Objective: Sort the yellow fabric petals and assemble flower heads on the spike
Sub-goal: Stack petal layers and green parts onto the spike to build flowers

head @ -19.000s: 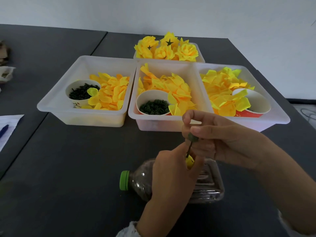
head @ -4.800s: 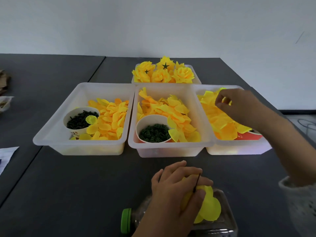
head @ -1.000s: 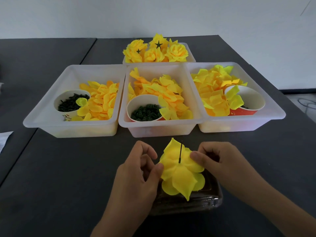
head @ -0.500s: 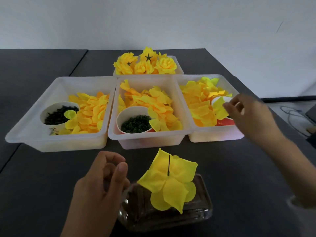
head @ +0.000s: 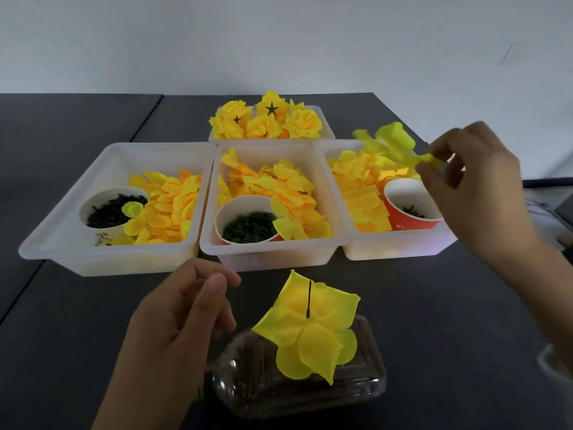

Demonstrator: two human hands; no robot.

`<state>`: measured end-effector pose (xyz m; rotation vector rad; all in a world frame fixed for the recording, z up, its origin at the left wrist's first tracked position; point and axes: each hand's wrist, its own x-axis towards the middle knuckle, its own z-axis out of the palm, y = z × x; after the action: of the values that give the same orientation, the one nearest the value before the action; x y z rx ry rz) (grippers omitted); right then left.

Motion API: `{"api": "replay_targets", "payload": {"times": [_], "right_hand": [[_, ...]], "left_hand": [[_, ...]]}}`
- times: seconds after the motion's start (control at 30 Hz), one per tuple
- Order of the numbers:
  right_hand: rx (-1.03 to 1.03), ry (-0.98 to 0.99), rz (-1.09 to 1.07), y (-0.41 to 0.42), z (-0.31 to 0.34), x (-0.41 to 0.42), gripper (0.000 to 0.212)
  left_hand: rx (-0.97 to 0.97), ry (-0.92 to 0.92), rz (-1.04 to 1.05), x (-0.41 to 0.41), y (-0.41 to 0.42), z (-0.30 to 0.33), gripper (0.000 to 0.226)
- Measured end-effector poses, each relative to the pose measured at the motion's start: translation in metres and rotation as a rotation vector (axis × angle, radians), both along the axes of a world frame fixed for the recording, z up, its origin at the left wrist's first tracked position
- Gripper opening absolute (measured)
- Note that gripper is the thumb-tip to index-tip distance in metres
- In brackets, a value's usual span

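Head view: the right hand (head: 474, 187) pinches a yellow fabric petal piece (head: 398, 144) above the right translucent plastic tub (head: 400, 246). The left hand (head: 183, 318) hovers loosely curled, holding nothing, beside the half-built yellow flower head (head: 310, 330) on the thin black spike (head: 309, 297), over a clear plastic bottle (head: 297, 395) lying on the dark bench (head: 77, 321).

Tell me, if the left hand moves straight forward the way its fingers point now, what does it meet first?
Probably the front wall of the middle bin. The left hand hangs open, fingers pointing away and slightly right toward it; depth is unclear, so it could pass above the rim.
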<state>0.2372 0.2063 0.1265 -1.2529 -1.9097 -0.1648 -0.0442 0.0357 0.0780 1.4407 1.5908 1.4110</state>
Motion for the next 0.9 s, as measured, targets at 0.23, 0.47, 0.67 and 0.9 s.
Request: {"api": "replay_targets", "payload": {"times": [0.23,0.47,0.67,0.9], "right_hand": [[0.172,0.008,0.545,-0.092,0.004,-0.049,0.009],[0.125,-0.013,0.669,-0.095,-0.02,-0.053,0.022],[-0.846,0.665,0.664,-0.09,-0.023,-0.056,0.034],[-1.111,0.379,0.629,-0.095,-0.012,-0.049,0.053]], "left_hand": [[-0.241,-0.354,-0.216,0.015,0.011,0.02,0.074],[-0.198,-0.202,-0.286,0.02,0.003,0.023,0.04],[0.018,0.08,-0.218,0.022,0.015,0.021,0.05],[-0.044,0.143,-0.34,0.012,0.037,0.017,0.053]]}}
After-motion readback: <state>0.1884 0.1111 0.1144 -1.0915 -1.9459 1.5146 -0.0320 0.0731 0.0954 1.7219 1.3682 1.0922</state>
